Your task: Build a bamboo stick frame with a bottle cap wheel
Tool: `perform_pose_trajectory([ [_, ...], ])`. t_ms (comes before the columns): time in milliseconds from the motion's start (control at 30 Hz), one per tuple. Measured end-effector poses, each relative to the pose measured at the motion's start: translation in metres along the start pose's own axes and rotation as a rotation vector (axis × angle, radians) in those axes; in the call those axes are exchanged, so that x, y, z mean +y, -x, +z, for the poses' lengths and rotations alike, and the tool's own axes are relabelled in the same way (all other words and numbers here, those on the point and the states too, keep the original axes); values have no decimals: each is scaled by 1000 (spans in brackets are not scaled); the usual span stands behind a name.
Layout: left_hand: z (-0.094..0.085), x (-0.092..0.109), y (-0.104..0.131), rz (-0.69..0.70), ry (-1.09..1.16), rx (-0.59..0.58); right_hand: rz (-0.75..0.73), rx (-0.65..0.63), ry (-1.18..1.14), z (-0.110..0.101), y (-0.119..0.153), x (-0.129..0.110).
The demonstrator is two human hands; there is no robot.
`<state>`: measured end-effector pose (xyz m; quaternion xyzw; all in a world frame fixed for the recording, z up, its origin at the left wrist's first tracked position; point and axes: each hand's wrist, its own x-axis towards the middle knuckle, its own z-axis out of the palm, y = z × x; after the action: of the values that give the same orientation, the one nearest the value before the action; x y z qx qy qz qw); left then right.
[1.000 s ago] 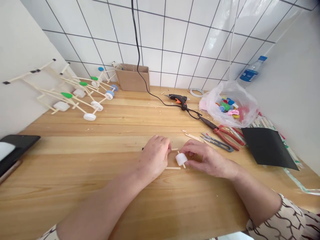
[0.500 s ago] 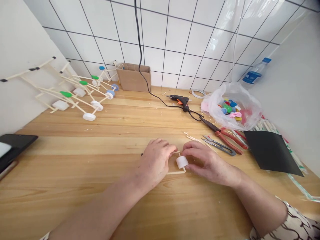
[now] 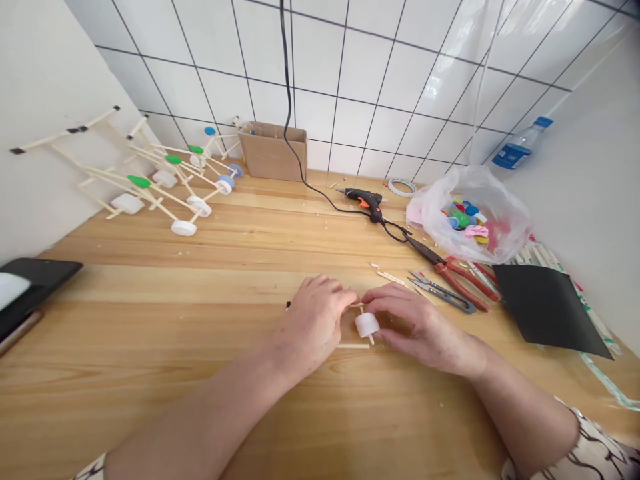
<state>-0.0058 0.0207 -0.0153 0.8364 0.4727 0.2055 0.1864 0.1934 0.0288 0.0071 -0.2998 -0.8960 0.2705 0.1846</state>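
A white round cap [image 3: 367, 325] sits on a thin wooden stick, low over the table. My right hand [image 3: 420, 327] is closed round the cap's right side, thumb below and fingers above. To its left, my left hand [image 3: 315, 320] is closed on thin wooden sticks, its fingertips beside the top of the cap's stick. Another pale stick [image 3: 354, 346] pokes out below my left hand, near the stick's lower end. A small black tip [image 3: 288, 305] shows left of that hand; the rest of the piece is hidden under it.
Stick frames with caps [image 3: 184, 228] stand at the back left, near a cardboard box [image 3: 275, 153]. A glue gun [image 3: 367, 202], pliers [image 3: 460, 280], snips [image 3: 445, 293], a bag of caps [image 3: 470, 220] and black sheet [image 3: 550, 307] lie right. A phone [image 3: 40, 287] is far left.
The view has shifted slightly. My right fingertips have moved left over the top of the cap's stick, closer to my left fingertips. The stick's lower end now stands apart from the pale stick.
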Motion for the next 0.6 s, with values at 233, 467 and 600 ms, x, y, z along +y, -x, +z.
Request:
perform_pose_trajectory([
  [233,-1,0,0,-3,6,-22,-10,32,-22,3,0,1],
  [467,-1,1,1,8,15,-20,-9,45,-11,4,1,4],
  [600,-3,1,1,1,20,-32,-6,44,-3,4,1,4],
])
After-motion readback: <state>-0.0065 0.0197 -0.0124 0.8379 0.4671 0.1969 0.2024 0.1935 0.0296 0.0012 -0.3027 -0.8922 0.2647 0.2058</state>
